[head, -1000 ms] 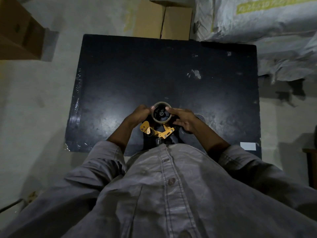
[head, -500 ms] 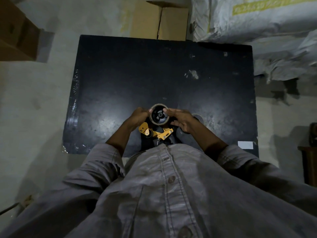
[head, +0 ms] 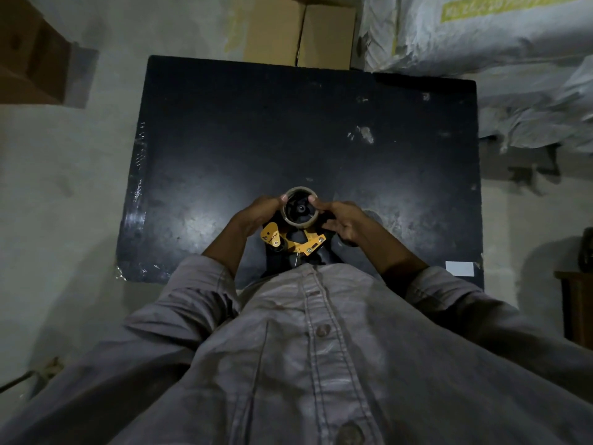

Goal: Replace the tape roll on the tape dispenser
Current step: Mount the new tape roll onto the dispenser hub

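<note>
Orange metal tape dispenser [head: 296,240] held over the black table [head: 224,139], its brown cardboard tape core [head: 300,207] opening upward toward the camera; left hand [head: 256,213] and right hand [head: 341,220] fingers pinch the core's rim.

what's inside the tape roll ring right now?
Inside the tape roll sits the dispenser's black spoked hub, with a round centre. Left hand and right hand pinch the rim. What lies beneath the hub is hidden.

Beyond the tape dispenser [head: 293,240] the dark desk [head: 256,130] lies open; cardboard boxes [head: 300,32] and sacks [head: 481,43] crowd its far and right edges.
</note>
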The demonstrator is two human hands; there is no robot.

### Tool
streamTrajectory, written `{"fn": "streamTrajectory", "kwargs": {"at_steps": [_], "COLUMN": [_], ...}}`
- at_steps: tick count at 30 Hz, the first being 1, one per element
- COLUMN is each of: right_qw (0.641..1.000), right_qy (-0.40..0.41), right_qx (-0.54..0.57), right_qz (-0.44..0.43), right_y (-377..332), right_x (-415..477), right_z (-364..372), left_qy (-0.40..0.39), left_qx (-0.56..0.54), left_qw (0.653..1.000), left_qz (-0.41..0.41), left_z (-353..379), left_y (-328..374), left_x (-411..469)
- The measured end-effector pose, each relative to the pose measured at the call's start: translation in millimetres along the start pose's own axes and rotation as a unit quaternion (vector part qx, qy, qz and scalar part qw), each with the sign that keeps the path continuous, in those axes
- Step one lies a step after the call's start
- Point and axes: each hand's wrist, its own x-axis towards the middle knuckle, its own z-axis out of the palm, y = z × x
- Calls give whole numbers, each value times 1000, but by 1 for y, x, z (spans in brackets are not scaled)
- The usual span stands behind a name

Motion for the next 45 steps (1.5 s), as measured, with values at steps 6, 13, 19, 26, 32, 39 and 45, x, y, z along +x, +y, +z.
{"fn": "streamTrajectory", "kwargs": {"at_steps": [6,13,19,26,32,39,45], "right_qw": [1000,1000,1000,999,998,997,997], "right_qy": [-9,-7,-16,-10,-9,3,1], "right_qx": [-16,-22,-10,-14,-35,-50,-50], "right_qz": [8,-6,-22,-37,-47,-53,-61], "right_y": [-6,-3,3,5,4,1,0], "right_x": [-10,-8,-5,-3,0,1,-2], "right_z": [-1,-1,-7,-4,-3,0,1], "left_qy": [19,35,16,15,5,22,28], "left_qx": [12,9,5,-7,-37,-47,-74], "left_qw": [1000,999,1000,1000,998,998,996], "left_qz": [5,-12,16,24,45,42,37], "left_z": [2,4,7,2,-4,-3,-3], "left_y": [-1,-16,-1,-1,-10,-10,-17], "left_x": [1,16,-3,-3,2,3,6]}}
